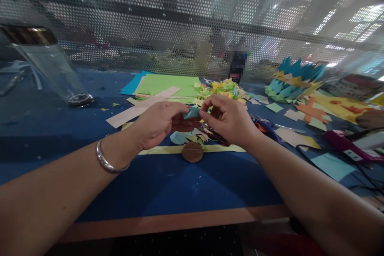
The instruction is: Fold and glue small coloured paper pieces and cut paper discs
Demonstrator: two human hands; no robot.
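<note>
A small piece of light blue paper point(192, 113) is pinched between my two hands above the table. My left hand point(160, 122) grips its left end between thumb and fingers. At its right end, the thumb and fingertips of my right hand point(226, 118) close on it. Below them lies a yellow paper strip point(162, 150), with a round brown disc point(192, 152) on it. Light blue and green paper scraps point(178, 138) sit just behind the disc. Scissors point(217, 136) lie partly hidden under my right hand.
Green paper sheets point(168, 85) and a pale strip point(144, 108) lie behind my hands, beside a heap of cut paper point(225, 88). A glass bottle point(61, 68) stands at left. Paper crowns point(295, 80) and a purple power strip point(345, 148) are at right. Perforated metal forms the back.
</note>
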